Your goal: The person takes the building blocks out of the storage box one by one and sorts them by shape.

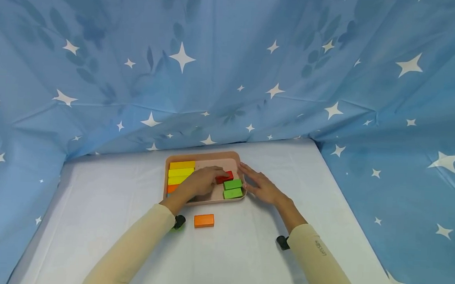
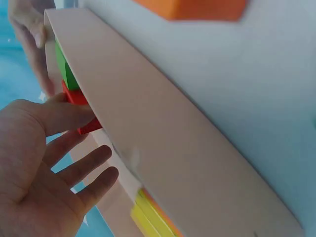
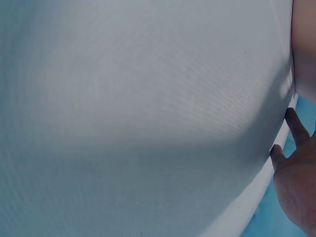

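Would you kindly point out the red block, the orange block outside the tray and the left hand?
Red block [image 1: 225,180]: head view, on its near side.
Orange block [image 1: 204,220]: head view, on its top face.
Left hand [image 1: 203,181]: head view, on its back.

So the pink rectangular tray [image 1: 206,163] is set toward the far side of the white cloth-covered table [image 1: 244,256], backed by the blue star-print fabric curtain [image 1: 230,90]. Its left side is taken up, far to near, by an amber rectangular block [image 1: 182,165], two yellow rectangular blocks [image 1: 181,172] and an orange rectangular block [image 1: 172,188]. The near right corner's filled by two green rectangular blocks [image 1: 232,194], one behind the other, and just beyond them a red rectangular block [image 1: 226,179] is pinched by the left hand [image 1: 201,181]. The right rim is touched by the right hand [image 1: 263,188]. Another orange rectangular block [image 1: 204,221] is found outside, on the near side.
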A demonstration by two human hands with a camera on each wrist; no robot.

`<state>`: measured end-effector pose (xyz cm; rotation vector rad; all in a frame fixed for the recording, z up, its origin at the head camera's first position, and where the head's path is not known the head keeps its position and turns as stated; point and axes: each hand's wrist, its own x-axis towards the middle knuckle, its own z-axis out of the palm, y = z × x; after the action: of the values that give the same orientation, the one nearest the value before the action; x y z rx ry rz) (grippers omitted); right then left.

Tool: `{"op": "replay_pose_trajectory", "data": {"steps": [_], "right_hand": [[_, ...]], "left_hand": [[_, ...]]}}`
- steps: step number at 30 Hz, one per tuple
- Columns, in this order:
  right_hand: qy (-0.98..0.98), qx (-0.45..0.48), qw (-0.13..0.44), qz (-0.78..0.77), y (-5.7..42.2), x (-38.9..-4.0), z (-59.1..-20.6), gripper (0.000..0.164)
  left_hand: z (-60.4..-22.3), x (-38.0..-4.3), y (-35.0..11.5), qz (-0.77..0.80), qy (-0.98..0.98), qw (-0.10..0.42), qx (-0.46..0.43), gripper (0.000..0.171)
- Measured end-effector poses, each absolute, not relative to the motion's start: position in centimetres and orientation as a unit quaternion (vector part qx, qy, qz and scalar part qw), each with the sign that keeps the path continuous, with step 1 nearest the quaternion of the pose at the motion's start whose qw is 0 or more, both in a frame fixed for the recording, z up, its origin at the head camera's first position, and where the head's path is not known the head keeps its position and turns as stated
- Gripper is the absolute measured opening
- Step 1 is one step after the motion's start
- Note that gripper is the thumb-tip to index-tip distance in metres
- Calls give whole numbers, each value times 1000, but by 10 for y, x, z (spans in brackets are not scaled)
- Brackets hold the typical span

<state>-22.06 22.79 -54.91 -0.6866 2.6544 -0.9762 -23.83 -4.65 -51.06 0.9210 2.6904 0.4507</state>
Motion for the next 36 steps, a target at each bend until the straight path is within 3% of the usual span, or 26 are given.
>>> {"op": "replay_pose_trajectory", "data": {"steps": [6, 18, 28, 36], "right_hand": [[907, -232, 111, -332, 227, -219, -549, 67], [907, -229, 113, -334, 226, -220, -550, 67], [908, -233, 113, -330, 228, -220, -549, 66], [902, -239, 112, -341, 228, -220, -549, 66]], "left_hand": [[-515, -238, -60, 160, 933, 123, 299, 48], [-526, -239, -57, 162, 937, 47, 307, 30], [-495, -224, -59, 188, 925, 4, 331, 24], [-470, -185, -43, 228, 891, 21, 392, 29]]}}
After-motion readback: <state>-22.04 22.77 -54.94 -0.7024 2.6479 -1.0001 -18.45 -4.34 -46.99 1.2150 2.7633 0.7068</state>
